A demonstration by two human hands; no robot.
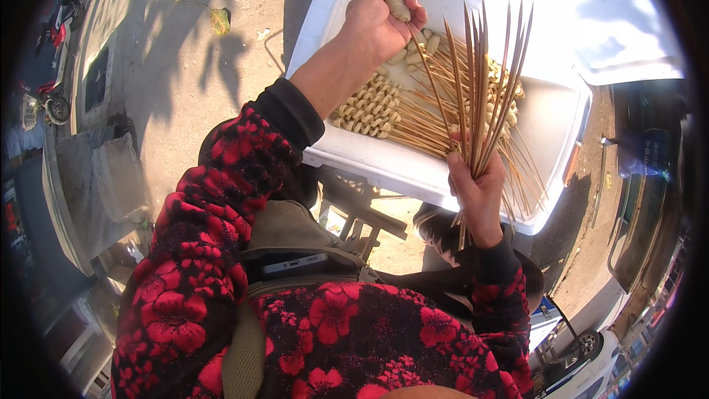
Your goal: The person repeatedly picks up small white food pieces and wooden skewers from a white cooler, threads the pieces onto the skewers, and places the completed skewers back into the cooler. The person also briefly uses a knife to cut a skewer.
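Note:
My left hand (382, 19) is raised over the upper left part of a white foam-like box (376, 169), its fingers around a pale, elongated food piece (397, 1). A thin wooden skewer (429, 75) runs from that piece down to my right hand (479, 183). My right hand grips a fanned bundle of brown wooden skewers (476, 88) over the box's near side. In the box lie rows of spiral-cut pale pieces on skewers (368, 105), with more skewered pieces partly hidden behind the bundle. Several loose uncut pieces (424, 47) lie below my left hand.
The box's white lid (598, 22) stands open at the upper right, brightly lit. Below the box is a dark slatted stool or stand (363, 227). A stone-like block (119, 177) is at the left, a parked motorbike (55, 61) farther off, and a car (587, 354) at the lower right.

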